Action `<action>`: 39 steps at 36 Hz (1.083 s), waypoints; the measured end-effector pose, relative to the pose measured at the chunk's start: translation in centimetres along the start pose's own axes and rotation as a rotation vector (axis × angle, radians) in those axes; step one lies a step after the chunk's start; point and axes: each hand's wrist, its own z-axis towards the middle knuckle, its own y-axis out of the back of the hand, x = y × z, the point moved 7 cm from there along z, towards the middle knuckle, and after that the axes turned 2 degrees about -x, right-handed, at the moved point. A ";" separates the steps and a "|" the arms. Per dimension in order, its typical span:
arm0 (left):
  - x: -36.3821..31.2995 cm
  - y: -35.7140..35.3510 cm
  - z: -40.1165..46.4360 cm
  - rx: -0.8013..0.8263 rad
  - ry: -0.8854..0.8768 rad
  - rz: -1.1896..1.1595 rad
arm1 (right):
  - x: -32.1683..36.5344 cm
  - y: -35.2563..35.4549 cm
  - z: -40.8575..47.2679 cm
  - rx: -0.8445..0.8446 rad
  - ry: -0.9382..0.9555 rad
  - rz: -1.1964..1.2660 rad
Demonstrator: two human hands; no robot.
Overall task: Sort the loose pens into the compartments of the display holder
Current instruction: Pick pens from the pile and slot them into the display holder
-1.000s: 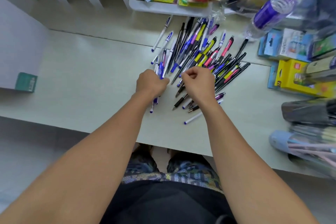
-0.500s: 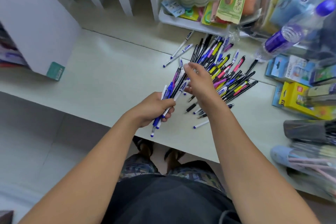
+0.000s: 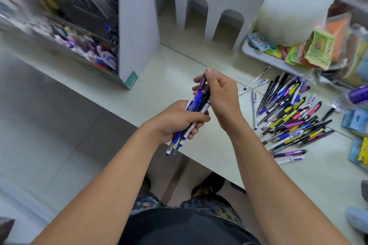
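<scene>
My left hand [image 3: 177, 120] grips a bundle of blue-and-white pens [image 3: 196, 104] above the counter's front edge, tips pointing down and left. My right hand [image 3: 221, 93] pinches the upper ends of pens in that bundle, a purple one among them. A pile of loose pens [image 3: 288, 117] in black, blue, yellow, pink and purple lies on the counter to the right. The display holder [image 3: 79, 42] stands at the left, blurred, with several pens in its compartments behind a white side wall [image 3: 135, 26].
A white stand with arched cut-outs [image 3: 199, 2] is at the back. A tray of packets [image 3: 278, 53] sits at the back right. Blue and yellow boxes [image 3: 356, 123] line the right edge. The pale counter [image 3: 159, 77] ends just past my hands.
Both hands have lifted off the pile and moved left with the bundle. The view has swung left, bringing the display holder into sight.
</scene>
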 end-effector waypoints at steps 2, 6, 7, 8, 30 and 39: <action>-0.7 3.0 -1.0 -0.001 -0.033 -0.032 | 1.3 -2.8 0.2 -0.010 0.032 -0.041; -1.8 9.7 -3.5 0.025 -0.063 -0.034 | 4.0 -9.6 0.3 -0.041 0.082 0.002; -2.1 11.6 -4.2 0.032 -0.067 -0.042 | 4.4 -11.6 0.3 -0.038 0.092 0.018; -2.4 13.4 -4.9 0.037 -0.074 -0.053 | 4.9 -13.5 0.3 -0.040 0.101 0.026; -13.8 28.0 -7.1 0.120 -0.211 0.149 | 12.0 -24.0 5.0 0.052 0.031 0.211; -15.9 30.0 -6.1 0.214 -0.217 0.093 | 13.9 -24.2 7.2 -0.011 0.045 0.319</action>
